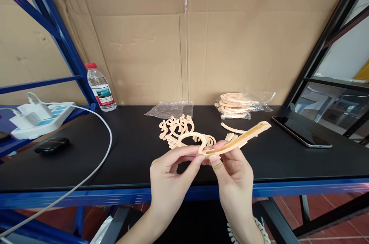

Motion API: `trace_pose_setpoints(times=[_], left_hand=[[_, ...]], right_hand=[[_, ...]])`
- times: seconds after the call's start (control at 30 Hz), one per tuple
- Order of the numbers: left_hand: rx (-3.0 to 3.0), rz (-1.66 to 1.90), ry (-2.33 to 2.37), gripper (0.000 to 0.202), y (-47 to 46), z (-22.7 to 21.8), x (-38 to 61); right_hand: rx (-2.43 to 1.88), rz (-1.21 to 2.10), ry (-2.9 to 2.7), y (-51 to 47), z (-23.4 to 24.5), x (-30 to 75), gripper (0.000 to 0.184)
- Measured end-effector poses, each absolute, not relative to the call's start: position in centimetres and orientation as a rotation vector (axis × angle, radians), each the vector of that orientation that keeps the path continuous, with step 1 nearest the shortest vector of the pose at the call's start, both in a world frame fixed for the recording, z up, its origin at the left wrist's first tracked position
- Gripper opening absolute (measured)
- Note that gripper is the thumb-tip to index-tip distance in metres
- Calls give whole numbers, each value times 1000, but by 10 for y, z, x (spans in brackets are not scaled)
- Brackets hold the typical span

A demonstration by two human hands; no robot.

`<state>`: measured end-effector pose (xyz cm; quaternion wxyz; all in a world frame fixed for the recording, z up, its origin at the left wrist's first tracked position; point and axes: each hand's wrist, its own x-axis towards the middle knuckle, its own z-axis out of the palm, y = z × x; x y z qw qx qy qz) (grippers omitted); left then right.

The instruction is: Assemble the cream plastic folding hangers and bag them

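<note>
My left hand [172, 176] pinches a beige plastic hook [203, 142] between thumb and fingers, its round curve rising above the fingertips. A long beige channelled arm [248, 135], shaped like part of a clothes hanger, is gripped by my right hand [236, 172] and slants up to the right. The hook's foot meets the arm's lower end between my two thumbs; whether they are locked together I cannot tell. Behind my hands lies a pile of loose beige hooks [175, 125]. More arm pieces [230, 128] rest just beyond my right fingers, partly hidden.
At the back of the black table [123, 159] lie an empty clear bag [170, 109] and a bag of beige pieces [236, 103]. A tablet [301, 131] is on the right. Leftward are a bottle [100, 88], a mouse [52, 146], a power strip [60, 119] and a cable [108, 151].
</note>
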<state>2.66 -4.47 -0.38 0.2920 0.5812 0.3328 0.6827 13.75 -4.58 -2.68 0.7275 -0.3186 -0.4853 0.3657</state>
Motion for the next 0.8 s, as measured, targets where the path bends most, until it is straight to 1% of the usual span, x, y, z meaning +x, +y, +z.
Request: trace_pose_setpoints(times=[0.07,0.17,0.2,0.27,0.33,0.43,0.47,0.53,0.57,0.7,0.77,0.8], left_hand=[[1494,1792,866,23,-46,-1,28],[1460,1721,839,20,-45,2,28],[1462,1703,841,19,-44,4,26],[1451,1709,874,18,-40,7,21],[1422,1746,921,16,-35,9,14],[1397,1743,958,12,-26,8,6],[1385,1733,961,11,-24,7,4],[1347,1730,951,12,-19,3,4],[1327,1732,940,13,-17,1,4],[1275,1715,907,14,-13,-2,6],[1248,1715,899,15,-13,-1,5],[1231,1718,891,15,-14,0,5]], right_hand=[[-657,839,-1107,-49,-24,140,10],[-630,876,-1276,-51,-16,159,27],[-634,872,-1368,-50,-12,170,30],[-751,836,-1578,-41,-2,200,38],[-950,650,-1759,-23,9,234,29],[-1325,277,-1994,16,20,275,30],[-1437,134,-2064,29,22,283,27],[-1484,79,-2096,53,20,288,15],[-1485,78,-2119,62,18,286,13],[-1472,64,-2138,78,13,273,23],[-1465,29,-2113,74,19,270,21],[-1462,5,-2094,70,24,269,17]])
